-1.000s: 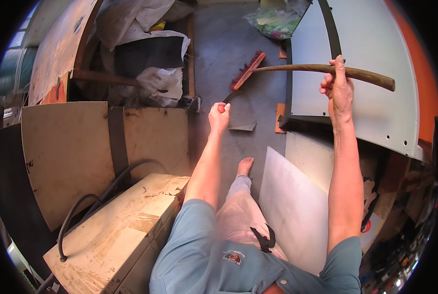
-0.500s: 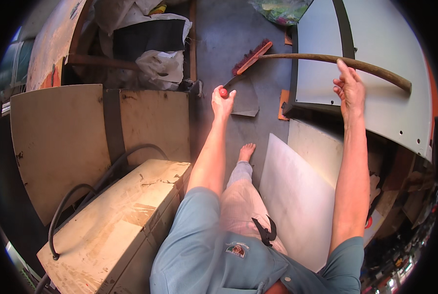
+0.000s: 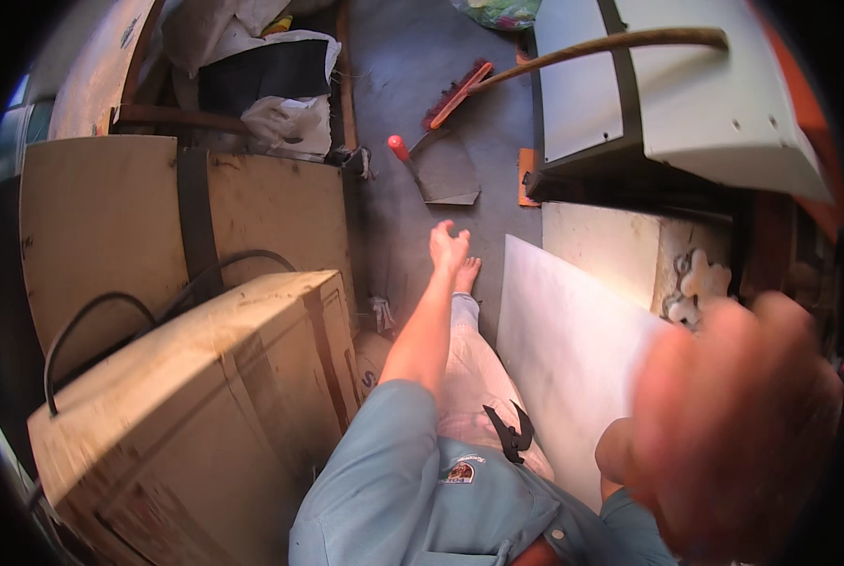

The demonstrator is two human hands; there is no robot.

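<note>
My left hand hangs over the floor, its fingers loosely bent and apart, holding nothing. Just beyond it a grey dustpan rests on the floor, its red-ended handle sticking up. Against the dustpan's far side is the broom's red brush head. Its brown wooden handle lies across a white cabinet on the right. Large and blurred at the lower right, my right hand is raised close to the camera, away from the broom; its fingers are smeared by motion.
At left stand a dusty beige box with a black cable and beige panels. Behind them are pale sacks. A white board leans at right beside a beige cabinet. A clear bag lies at the far end.
My left hand has let go of the dustpan and drawn back. My right hand has left the broom handle and swung up close to the camera. The view has shifted slightly.
</note>
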